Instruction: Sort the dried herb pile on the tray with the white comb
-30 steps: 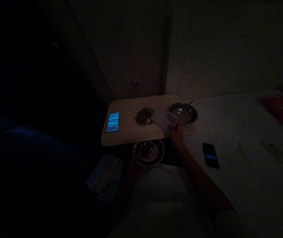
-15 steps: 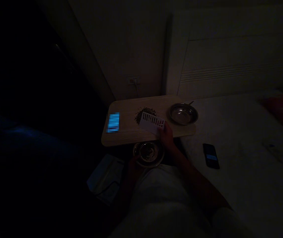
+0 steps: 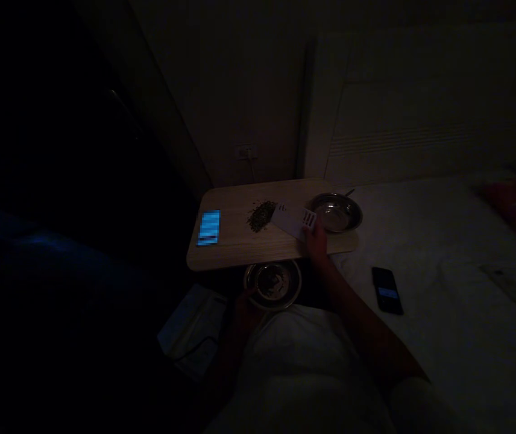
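Left hand (image 3: 248, 309) grips one bowl (image 3: 295, 286), right hand (image 3: 316, 242) a panel (image 3: 292, 221) between dark bits (image 3: 260, 217) and another bowl (image 3: 337, 213).

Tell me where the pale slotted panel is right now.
In the head view, the pale slotted panel is in the right hand, over the wooden tabletop's right half, between the dark heap and the upper metal bowl.

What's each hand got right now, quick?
Left hand: closed on the edge of the lower metal bowl.
Right hand: closed on the slotted white piece.
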Demonstrator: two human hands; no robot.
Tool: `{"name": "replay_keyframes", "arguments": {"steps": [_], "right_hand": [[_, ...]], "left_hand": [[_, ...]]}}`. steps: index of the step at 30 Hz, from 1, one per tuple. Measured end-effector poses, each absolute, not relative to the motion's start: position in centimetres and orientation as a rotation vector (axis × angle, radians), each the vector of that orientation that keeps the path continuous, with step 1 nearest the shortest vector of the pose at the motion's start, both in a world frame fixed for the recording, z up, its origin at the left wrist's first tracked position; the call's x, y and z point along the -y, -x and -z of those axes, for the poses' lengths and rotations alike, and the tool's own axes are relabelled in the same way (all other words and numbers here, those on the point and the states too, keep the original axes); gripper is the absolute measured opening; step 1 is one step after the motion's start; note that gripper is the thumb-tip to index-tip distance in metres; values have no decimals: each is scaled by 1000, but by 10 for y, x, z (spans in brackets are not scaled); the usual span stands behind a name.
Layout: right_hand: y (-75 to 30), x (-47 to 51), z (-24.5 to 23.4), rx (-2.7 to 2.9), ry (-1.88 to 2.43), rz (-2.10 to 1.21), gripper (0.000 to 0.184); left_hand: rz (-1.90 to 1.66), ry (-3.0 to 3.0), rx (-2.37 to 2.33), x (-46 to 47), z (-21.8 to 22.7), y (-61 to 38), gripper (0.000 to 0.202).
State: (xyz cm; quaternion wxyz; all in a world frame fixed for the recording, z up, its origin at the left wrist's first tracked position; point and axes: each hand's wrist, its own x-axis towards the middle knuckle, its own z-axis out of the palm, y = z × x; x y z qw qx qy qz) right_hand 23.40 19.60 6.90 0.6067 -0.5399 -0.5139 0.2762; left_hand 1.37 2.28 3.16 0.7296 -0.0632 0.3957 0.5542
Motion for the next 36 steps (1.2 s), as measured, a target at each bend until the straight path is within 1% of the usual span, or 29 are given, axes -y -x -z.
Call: {"name": "replay_keyframes", "arguments": {"steps": [2,4,10,18,23,28,36], "right_hand": [[-235,-199,-70,1201,1229,-624,47],[-235,-202,-71,1209,1212,-613,48],[-228,-209,-70,1245,1205,-535,50],[-235,-212,-74,1379,1175,-510,45],[-238,-212,-77,1373,1182,-452,44],[-236,-215,-84,1453,1161,-457,38],[-241,-214,-89,1448,1145,-518,38]], "left_hand": [[-1230,138,-933,-23,-36,-16,29],[-1230,139,-964,-23,-40,-18,28],[-1215,157,-924,-23,-40,-16,40],[-1178,146,-914,-21,-33,-13,51],[-1235,127,-972,-22,-27,-11,46],[-1181,121,-903,-23,-24,-9,41],[-1237,155,-934,-23,-23,-10,41]]}}
